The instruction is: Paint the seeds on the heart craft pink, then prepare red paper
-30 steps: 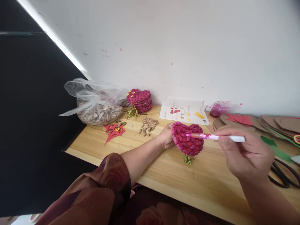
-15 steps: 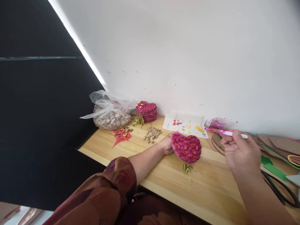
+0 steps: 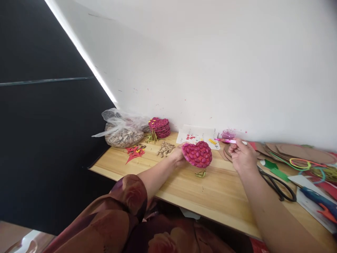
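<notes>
My left hand (image 3: 178,156) grips the left edge of a magenta heart (image 3: 197,154) covered in painted seeds and holds it tilted just above the wooden table (image 3: 210,189). A small green and yellow stem (image 3: 200,173) hangs below the heart. My right hand (image 3: 242,156) pinches a white-handled paintbrush (image 3: 231,141) with a pink tip. The brush tip points left toward a small pink paint cup (image 3: 228,134) at the wall, away from the heart.
At the back left sit a clear bag of seeds (image 3: 123,131), a stack of finished magenta hearts (image 3: 159,127), loose seeds (image 3: 165,149), red cut-outs (image 3: 135,151) and a sticker sheet (image 3: 198,135). To the right lie cardboard shapes (image 3: 295,150), black scissors (image 3: 279,183), green paper and a glue gun (image 3: 319,202).
My right hand has lifted the brush off the heart and carried it back right toward the paint cup. The camera view has pulled back and risen.
</notes>
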`<state>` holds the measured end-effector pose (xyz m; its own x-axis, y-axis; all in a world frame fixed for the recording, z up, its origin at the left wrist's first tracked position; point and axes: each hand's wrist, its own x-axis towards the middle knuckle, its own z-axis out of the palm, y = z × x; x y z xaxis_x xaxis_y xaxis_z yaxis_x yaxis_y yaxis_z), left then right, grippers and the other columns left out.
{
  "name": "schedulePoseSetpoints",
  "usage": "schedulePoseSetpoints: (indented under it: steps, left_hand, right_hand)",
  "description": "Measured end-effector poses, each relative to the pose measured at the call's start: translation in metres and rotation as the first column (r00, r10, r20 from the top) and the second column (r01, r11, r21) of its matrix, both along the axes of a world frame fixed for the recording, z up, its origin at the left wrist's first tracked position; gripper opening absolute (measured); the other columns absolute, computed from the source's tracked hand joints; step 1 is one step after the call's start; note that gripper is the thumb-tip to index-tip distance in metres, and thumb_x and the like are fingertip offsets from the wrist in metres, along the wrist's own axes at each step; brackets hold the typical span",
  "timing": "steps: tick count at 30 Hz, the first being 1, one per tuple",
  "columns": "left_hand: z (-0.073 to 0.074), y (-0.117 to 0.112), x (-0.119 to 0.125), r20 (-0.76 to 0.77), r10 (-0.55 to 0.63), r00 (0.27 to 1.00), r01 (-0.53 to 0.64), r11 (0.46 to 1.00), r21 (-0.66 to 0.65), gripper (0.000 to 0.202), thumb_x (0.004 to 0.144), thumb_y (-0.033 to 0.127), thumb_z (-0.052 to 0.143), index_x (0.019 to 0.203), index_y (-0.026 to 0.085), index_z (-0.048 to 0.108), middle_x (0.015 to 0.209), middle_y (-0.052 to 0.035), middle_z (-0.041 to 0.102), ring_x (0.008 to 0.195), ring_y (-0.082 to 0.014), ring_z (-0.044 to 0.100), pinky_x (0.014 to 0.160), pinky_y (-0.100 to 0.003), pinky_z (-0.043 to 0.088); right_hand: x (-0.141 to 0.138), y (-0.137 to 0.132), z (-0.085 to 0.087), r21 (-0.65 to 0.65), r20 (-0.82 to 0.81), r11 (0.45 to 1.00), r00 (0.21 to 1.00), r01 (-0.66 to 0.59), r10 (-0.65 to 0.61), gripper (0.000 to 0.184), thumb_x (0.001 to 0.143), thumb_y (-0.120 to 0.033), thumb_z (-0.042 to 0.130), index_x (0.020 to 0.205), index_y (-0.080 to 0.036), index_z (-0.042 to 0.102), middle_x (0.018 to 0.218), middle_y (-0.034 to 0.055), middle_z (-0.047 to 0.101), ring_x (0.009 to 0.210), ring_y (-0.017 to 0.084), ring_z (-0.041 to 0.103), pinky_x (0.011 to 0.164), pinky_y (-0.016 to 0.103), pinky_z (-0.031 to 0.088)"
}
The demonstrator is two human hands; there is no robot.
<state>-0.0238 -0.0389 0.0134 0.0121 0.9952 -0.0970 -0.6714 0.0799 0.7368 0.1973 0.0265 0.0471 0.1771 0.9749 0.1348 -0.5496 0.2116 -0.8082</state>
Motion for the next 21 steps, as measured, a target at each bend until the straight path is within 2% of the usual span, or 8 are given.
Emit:
schedulePoseSetpoints:
  steps: [5, 9, 13, 17, 19, 20, 21]
  left_hand:
    - [0.015, -0.032, -0.024, -0.091, 0.113, 0.989, -0.113, 0.994, 0.002, 0.023, 0.06, 0.011, 0.087, 0.073, 0.015, 0.068, 0.073, -0.005, 0.074, 0.069, -0.0193, 0.069, 0.078, -0.034, 0.055]
    - [0.025, -0.071, -0.049, -0.164, 0.215, 0.963, -0.219, 0.976, -0.008, 0.021, 0.065, 0.015, 0.088, 0.074, 0.015, 0.069, 0.076, -0.0054, 0.075, 0.073, -0.0205, 0.071, 0.073, -0.031, 0.054]
    - [0.035, -0.114, -0.083, -0.215, 0.355, 0.91, -0.369, 0.929, -0.025, 0.014, 0.071, 0.013, 0.084, 0.072, 0.014, 0.07, 0.078, -0.0055, 0.076, 0.068, -0.0167, 0.069, 0.068, -0.028, 0.054]
    - [0.046, -0.159, -0.126, -0.245, 0.518, 0.819, -0.543, 0.838, -0.043, 0.006, 0.078, 0.012, 0.075, 0.073, 0.013, 0.072, 0.077, -0.0064, 0.076, 0.07, -0.0155, 0.07, 0.07, -0.025, 0.058]
    - [0.052, -0.181, -0.147, -0.252, 0.601, 0.759, -0.629, 0.776, -0.043, 0.01, 0.08, 0.009, 0.07, 0.071, 0.013, 0.071, 0.072, -0.0039, 0.073, 0.066, -0.0129, 0.068, 0.066, -0.022, 0.057]
    - [0.055, -0.191, -0.157, -0.255, 0.65, 0.716, -0.68, 0.732, -0.044, 0.012, 0.081, 0.008, 0.068, 0.071, 0.012, 0.071, 0.07, -0.0036, 0.072, 0.064, -0.0126, 0.067, 0.064, -0.022, 0.057]
    - [0.058, -0.201, -0.166, -0.254, 0.739, 0.623, -0.772, 0.633, -0.051, 0.014, 0.081, 0.005, 0.067, 0.069, 0.011, 0.07, 0.067, -0.0042, 0.07, 0.061, -0.0123, 0.065, 0.06, -0.021, 0.057]
  right_hand:
    - [0.0, 0.002, -0.001, -0.028, 0.004, 0.999, 1.0, -0.025, 0.025, 0.042, 0.062, -0.034, 0.094, 0.066, -0.019, 0.056, 0.056, -0.0066, 0.052, 0.051, 0.005, 0.048, 0.045, 0.015, 0.04]
    - [0.0, 0.004, -0.004, -0.054, 0.008, 0.997, 0.999, -0.053, 0.054, 0.034, 0.07, -0.031, 0.09, 0.069, -0.019, 0.058, 0.054, -0.0062, 0.052, 0.05, 0.006, 0.048, 0.044, 0.014, 0.039]
    - [0.0, 0.007, -0.007, -0.081, 0.016, 0.994, 0.997, -0.074, 0.076, 0.031, 0.073, -0.025, 0.087, 0.068, -0.018, 0.057, 0.053, -0.0049, 0.053, 0.049, 0.006, 0.047, 0.043, 0.015, 0.038]
    - [-0.002, 0.01, -0.008, -0.093, 0.021, 0.994, 0.997, -0.066, 0.069, 0.035, 0.072, -0.024, 0.089, 0.068, -0.018, 0.054, 0.052, -0.0057, 0.051, 0.05, 0.006, 0.047, 0.045, 0.014, 0.038]
    - [-0.002, 0.01, -0.008, -0.092, 0.026, 0.994, 0.997, -0.065, 0.068, 0.036, 0.071, -0.025, 0.089, 0.069, -0.018, 0.054, 0.053, -0.0062, 0.05, 0.051, 0.006, 0.047, 0.046, 0.014, 0.039]
    - [-0.002, 0.01, -0.008, -0.093, 0.03, 0.993, 0.997, -0.068, 0.071, 0.036, 0.071, -0.025, 0.09, 0.069, -0.018, 0.054, 0.053, -0.0061, 0.05, 0.051, 0.006, 0.048, 0.046, 0.014, 0.039]
    - [-0.002, 0.01, -0.008, -0.094, 0.035, 0.993, 0.997, -0.069, 0.073, 0.036, 0.071, -0.025, 0.09, 0.069, -0.018, 0.054, 0.053, -0.0059, 0.05, 0.051, 0.006, 0.048, 0.046, 0.014, 0.039]
